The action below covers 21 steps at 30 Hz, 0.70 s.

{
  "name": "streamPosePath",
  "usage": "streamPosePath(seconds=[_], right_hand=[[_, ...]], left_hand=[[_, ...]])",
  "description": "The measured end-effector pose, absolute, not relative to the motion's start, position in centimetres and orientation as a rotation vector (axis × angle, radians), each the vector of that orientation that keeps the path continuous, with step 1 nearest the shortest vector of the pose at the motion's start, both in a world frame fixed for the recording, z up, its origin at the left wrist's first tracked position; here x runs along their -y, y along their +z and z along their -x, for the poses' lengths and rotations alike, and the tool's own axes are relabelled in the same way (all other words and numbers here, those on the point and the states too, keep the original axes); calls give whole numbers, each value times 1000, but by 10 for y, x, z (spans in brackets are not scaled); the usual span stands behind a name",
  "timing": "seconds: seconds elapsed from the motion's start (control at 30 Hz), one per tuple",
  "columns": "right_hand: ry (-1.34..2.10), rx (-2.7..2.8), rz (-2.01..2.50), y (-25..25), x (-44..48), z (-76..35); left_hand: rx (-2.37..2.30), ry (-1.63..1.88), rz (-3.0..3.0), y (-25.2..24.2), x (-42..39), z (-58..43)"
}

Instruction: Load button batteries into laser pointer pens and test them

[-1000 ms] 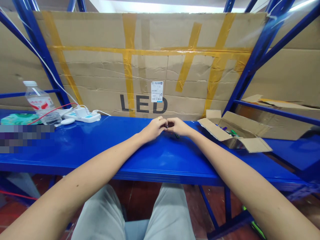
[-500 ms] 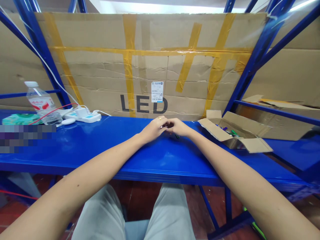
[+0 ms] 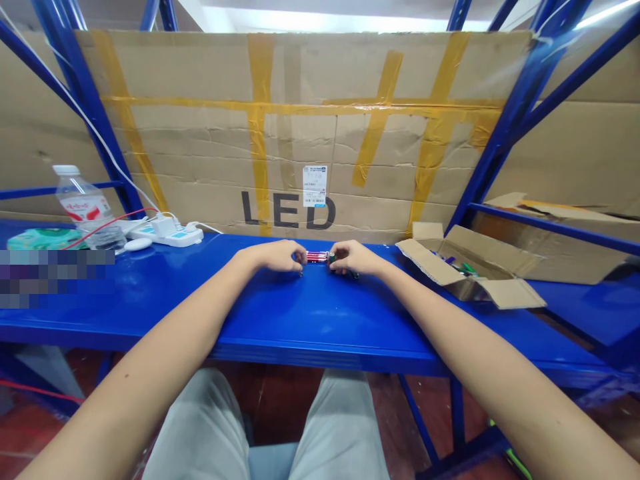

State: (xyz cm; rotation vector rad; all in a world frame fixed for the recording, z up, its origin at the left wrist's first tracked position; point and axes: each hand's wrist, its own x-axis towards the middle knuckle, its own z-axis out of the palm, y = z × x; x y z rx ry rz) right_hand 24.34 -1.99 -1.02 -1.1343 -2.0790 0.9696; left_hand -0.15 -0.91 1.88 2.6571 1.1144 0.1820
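Observation:
Between my two hands lie red pens (image 3: 317,257) side by side on the blue table (image 3: 320,313). My left hand (image 3: 286,256) is at their left end, its fingers curled and pressed together; whether they grip the pens' ends is hidden. At the right end, my right hand (image 3: 351,259) has its fingers closed round a small dark green pen (image 3: 355,274), whose end sticks out below the hand. An open cardboard box (image 3: 470,263) with several coloured pens (image 3: 466,268) in it stands to the right.
A plastic bottle (image 3: 87,207), a green packet (image 3: 43,239) and a white power strip (image 3: 167,231) with cables are at the back left. A large taped cardboard sheet (image 3: 200,153) rises behind the table, between blue metal posts.
My left hand has moved left, away from my right hand, and the red pens between them now show. My right hand has stayed nearly in place.

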Motion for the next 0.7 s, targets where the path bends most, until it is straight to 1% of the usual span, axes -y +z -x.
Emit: streamPosePath(seconds=[0.1, 0.23, 0.33, 0.43, 0.5, 0.57, 0.7], right_hand=[[935, 2118, 1139, -9, 21, -243], [933, 2131, 1132, -11, 19, -243], [899, 2141, 1132, -12, 18, -243], [775, 2178, 1117, -13, 16, -242], [697, 2197, 1096, -14, 15, -241], [635, 2211, 1076, -15, 14, -240], [514, 2235, 1030, -17, 14, -237]], left_hand=[[-1094, 61, -2564, 18, 8, 5], [-1110, 93, -2638, 12, 8, -2], [-1112, 308, -2642, 7, 9, -11], [-1060, 748, -2552, 3, 11, -21], [-1025, 954, -2469, 1, 13, -28], [-1018, 1029, -2423, -2, 14, -32], [-1049, 1025, -2377, -6, 13, -35]])
